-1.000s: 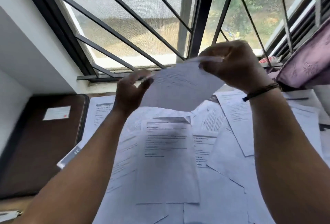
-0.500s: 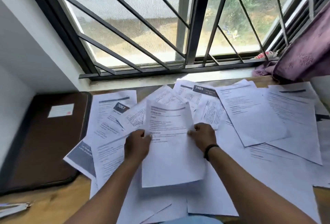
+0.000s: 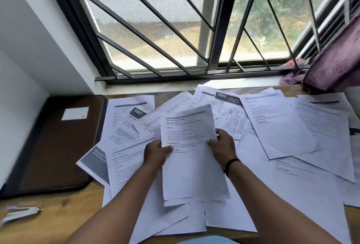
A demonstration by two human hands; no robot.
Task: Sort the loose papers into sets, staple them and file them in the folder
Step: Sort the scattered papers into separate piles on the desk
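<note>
Far left of the held sheets, near the bench (image 3: 58, 216) edge — a stapler (image 3: 21, 213), blurred, untouched. Just beyond it, still left of the held sheets, a closed dark folder (image 3: 54, 146) with a pale label, nothing filed yet by the look of it. Nearer the held sheets, on their left, loose papers (image 3: 124, 125) fanned over the bench, one marked 3087. Left hand (image 3: 155, 156) gripping the left edge of the held sheets (image 3: 192, 158), thumb on top, fingers (image 3: 169, 148) curled round the edge. Lowered now from up against the window a second ago to just above the pile, and held squarer — likely a small set being aligned, though exact count of pages hard to tell. Right hand (image 3: 222, 148) pinching the right edge of the held sheets, dark band at the wrist. Right of the held sheets, more loose papers spread out, one headed 2886 (image 3: 222, 95). Far right of the held sheets, a purple cloth (image 3: 335, 64) on the sill. Sorting hardly begun; stapling probably next for this set.
</note>
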